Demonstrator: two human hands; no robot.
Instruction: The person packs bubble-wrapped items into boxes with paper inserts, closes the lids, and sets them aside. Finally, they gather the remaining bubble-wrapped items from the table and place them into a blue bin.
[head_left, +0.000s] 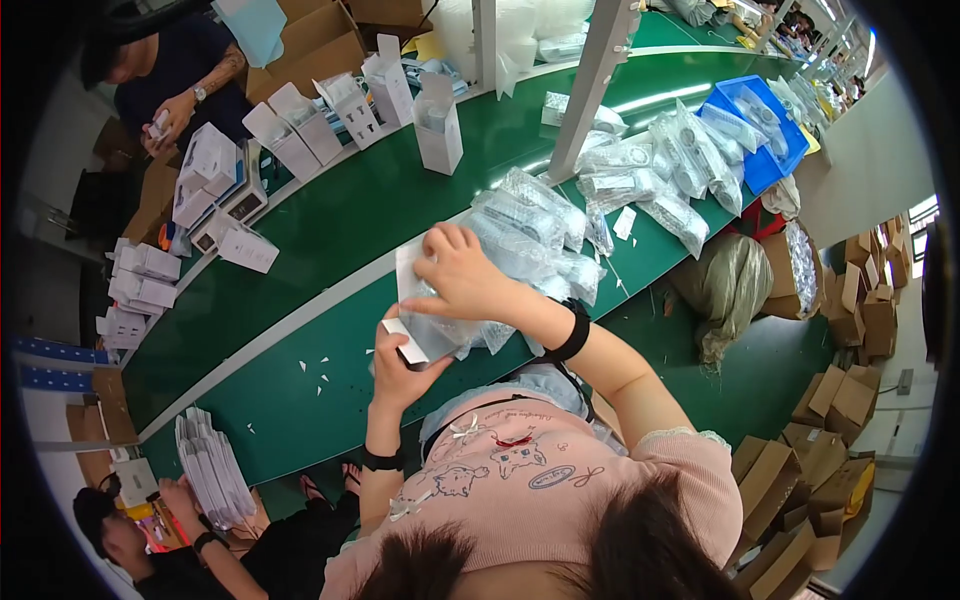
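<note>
Over the near edge of the green bench, my left hand [400,372] is wrapped round the lower part of a small white carton [430,343]. My right hand [462,278] lies across the carton's upper part, its fingers bent and its thumb pressed down. Under that palm is a clear bubble-wrapped packet [446,326], mostly hidden by the hand; how far it sits inside the carton I cannot tell. Right beside my right hand is a heap of bubble-wrapped packets [520,220].
A white carton [438,140] with raised flaps stands on the green conveyor [330,225]. More packets lie near a blue bin [790,150]. A grey post [585,105] rises beyond the heap. Flattened cartons [212,470] are stacked left; co-workers sit at far left and lower left.
</note>
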